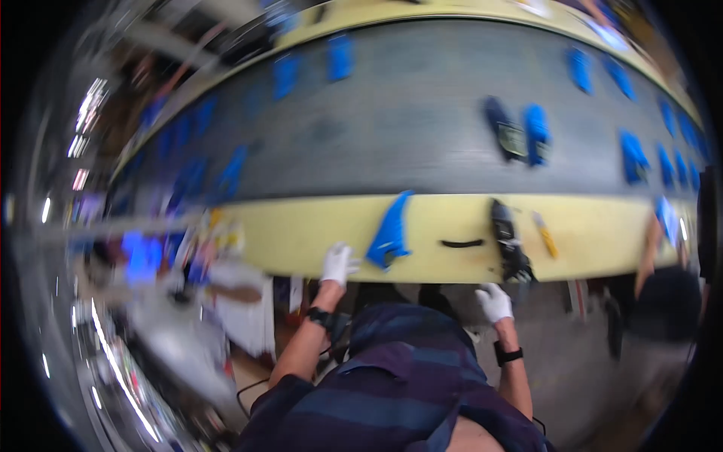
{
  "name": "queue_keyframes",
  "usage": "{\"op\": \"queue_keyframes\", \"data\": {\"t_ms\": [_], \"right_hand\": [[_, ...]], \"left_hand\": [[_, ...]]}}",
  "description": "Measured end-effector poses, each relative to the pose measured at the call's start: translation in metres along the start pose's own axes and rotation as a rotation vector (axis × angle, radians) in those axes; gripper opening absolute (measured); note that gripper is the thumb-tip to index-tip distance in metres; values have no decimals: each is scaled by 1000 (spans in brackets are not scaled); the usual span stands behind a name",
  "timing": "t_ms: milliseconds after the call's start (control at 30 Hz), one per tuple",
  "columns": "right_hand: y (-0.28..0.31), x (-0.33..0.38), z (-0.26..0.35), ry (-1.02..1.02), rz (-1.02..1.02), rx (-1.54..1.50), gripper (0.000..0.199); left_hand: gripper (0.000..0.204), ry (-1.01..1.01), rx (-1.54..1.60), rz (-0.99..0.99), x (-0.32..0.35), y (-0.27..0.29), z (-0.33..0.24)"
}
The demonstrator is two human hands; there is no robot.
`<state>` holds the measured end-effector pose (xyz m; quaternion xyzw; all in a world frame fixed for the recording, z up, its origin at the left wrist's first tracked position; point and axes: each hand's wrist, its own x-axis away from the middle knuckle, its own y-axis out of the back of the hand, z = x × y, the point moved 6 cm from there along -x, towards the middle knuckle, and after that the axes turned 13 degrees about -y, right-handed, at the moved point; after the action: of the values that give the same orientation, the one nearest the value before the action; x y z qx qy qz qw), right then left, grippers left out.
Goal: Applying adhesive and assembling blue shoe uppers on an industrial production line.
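Observation:
My left hand (339, 265), in a white glove, is over the near edge of the pale yellow ledge (301, 233). It seems to hold nothing, its fingers a little apart. Just right of it lies a blue, shoe-shaped piece (390, 232), apart from the hand. My right hand (495, 303), also white-gloved, hovers below the ledge edge with nothing visible in it and the fingers loosely apart. Above it, a black shoe-like piece (510, 242) lies on the ledge. A short black curved strip (462, 243) sits between the two pieces. A yellow pen-like tool (545, 235) rests further right.
Beyond the ledge runs a wide grey belt (376, 135) bearing several blue shoe-shaped pieces (340, 57) and a dark one (505, 129). At the right, another person's arm (649, 252) reaches to the ledge. Blurred white material (245, 316) is at the left.

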<state>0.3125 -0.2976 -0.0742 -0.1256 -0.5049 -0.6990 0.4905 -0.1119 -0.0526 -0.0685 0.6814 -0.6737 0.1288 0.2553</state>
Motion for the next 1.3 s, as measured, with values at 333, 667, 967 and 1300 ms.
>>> {"op": "queue_keyframes", "data": {"t_ms": [333,667,967,1300], "right_hand": [[-17,-46,86,376,148,208,32],[-158,-2,117,359,381,339,32],[-271,76,237,436,525,621,34],[-325,98,311,555,472,636,34]], "left_hand": [[46,190,407,-334,143,112,98],[46,158,305,-286,126,217,128],[68,224,-869,-850,176,478,135],[24,231,-1361,-496,150,607,202]]}}
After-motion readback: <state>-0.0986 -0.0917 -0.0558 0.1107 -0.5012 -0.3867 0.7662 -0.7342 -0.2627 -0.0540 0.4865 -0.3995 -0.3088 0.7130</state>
